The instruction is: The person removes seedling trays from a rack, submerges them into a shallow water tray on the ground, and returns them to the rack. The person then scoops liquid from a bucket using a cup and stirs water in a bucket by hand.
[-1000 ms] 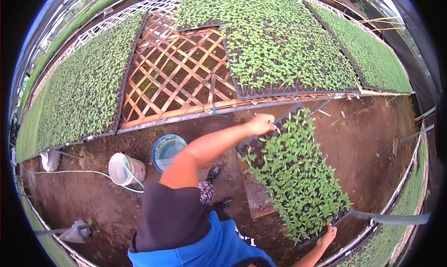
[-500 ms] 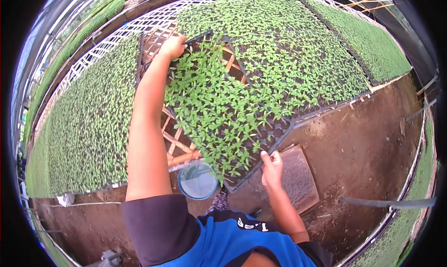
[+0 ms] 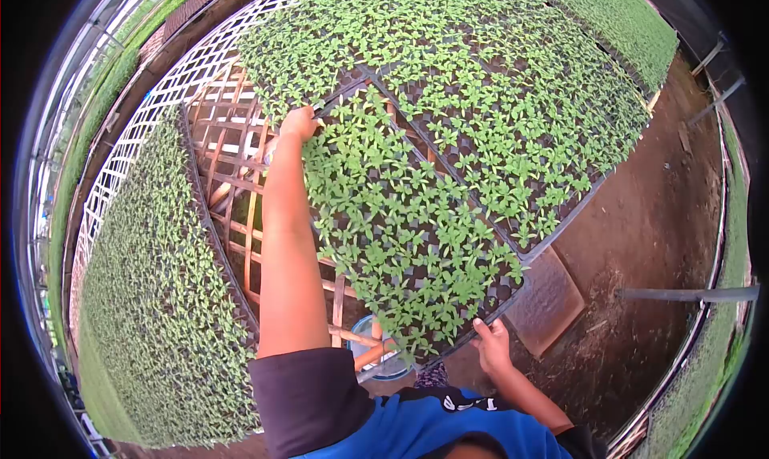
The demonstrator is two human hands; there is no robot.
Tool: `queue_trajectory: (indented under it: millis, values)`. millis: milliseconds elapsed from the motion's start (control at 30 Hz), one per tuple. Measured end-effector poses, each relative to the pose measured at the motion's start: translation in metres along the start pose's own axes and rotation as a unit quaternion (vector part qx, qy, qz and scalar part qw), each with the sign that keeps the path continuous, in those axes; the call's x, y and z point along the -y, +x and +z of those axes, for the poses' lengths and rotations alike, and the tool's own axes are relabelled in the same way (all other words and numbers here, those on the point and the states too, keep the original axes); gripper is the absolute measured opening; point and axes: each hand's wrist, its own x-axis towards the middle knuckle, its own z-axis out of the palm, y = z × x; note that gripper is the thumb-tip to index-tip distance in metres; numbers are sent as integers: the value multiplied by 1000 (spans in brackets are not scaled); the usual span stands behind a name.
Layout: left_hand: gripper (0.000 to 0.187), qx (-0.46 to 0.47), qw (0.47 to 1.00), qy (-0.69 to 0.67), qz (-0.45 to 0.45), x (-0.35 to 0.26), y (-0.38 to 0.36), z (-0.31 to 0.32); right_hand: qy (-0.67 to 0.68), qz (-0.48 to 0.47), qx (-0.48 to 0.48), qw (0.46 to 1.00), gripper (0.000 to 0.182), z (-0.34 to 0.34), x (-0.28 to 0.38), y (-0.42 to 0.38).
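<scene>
A black seedling tray (image 3: pixel 506 302) full of young green seedlings (image 3: pixel 404 215) spans the space between my hands, low over a wooden lattice bench (image 3: pixel 232 171). My left hand (image 3: pixel 299 124) is closed on the tray's far edge, its fingers partly hidden by leaves. At the near edge, my right hand (image 3: pixel 493 345) grips the rim with the thumb on top and the fingers underneath. A narrow gap separates this tray from the neighbouring tray (image 3: pixel 519 247) on its right. Whether its underside rests on the slats cannot be seen.
More seedlings (image 3: pixel 152 299) stand in trays on the left, beyond exposed slats. A bucket (image 3: pixel 390 367) sits below the bench's near edge, partly covered. On the soil floor at right lies a flat square slab (image 3: pixel 549 303). A grey bar (image 3: pixel 685 295) juts in from the right.
The tray has come down toward the slats and now lies closely alongside the neighbouring tray. Both hands keep their hold. My view has shifted, showing more bare lattice on the left.
</scene>
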Motion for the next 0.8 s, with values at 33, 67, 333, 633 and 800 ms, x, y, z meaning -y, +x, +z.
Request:
queue_trajectory:
  millis: [33,67,333,633,800]
  values:
    - [31,13,1000,-2,-26,0,6,8,-21,17,-12,1000,14,2,4,-1]
    - [32,32,999,8,-4,10,20,20,-43,35,-22,998,15,3,8,-3]
    - [28,27,998,-48,-8,37,75,61,-73,60,-37,995,14,5,14,13]
    - [22,-122,984,-36,-126,8,76,56,-67,106,-20,992,17,12,25,23]
    - [17,-315,948,-7,50,35,50,43,-36,115,36,992,18,11,12,28]
